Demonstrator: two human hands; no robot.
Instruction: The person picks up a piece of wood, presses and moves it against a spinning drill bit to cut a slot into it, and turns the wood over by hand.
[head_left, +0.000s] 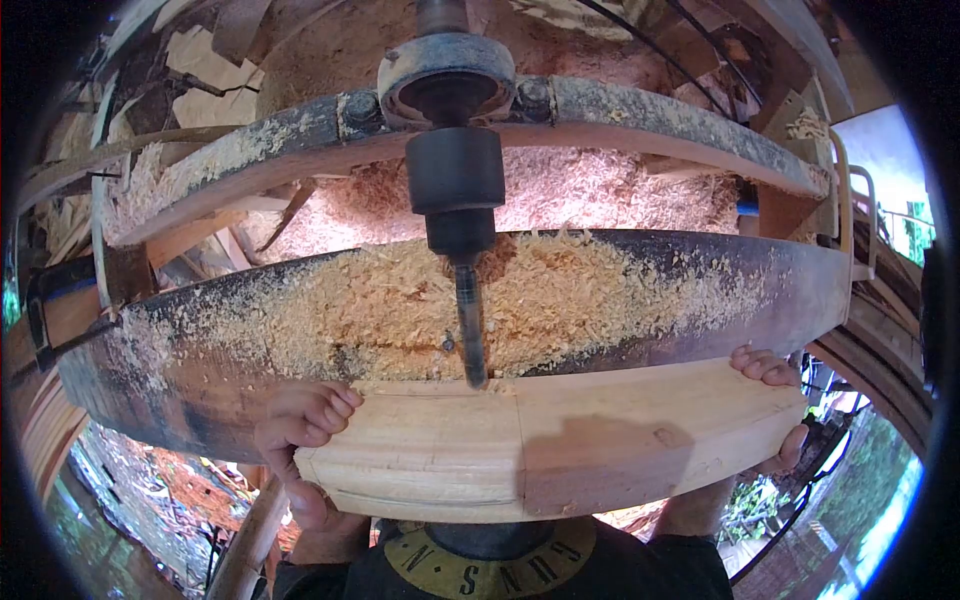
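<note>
1. Gripping the wood at its two ends, the person has both hands closed on it, well apart from each other.
2. The left hand, lower left of the frame, curls its fingers over the upper corner, with the thumb lower down at the same end.
3. The right hand clasps the other end, at the right of the frame, fingertips showing along the top edge and thumb below; the rest of it is hidden.
4. The wood itself lies across the lower middle, pale, with a line running down it near the centre; I can't tell whether it's one piece or two.
5. Above it a chuck holds a bit pointing down, its tip at the wood's far edge; whether they touch, I can't say.
6. Behind, shavings lie heaped on the dark table, mid-frame.
7. A dusty beam spans the upper part.
8. A dark shirt shows at the bottom.
</note>
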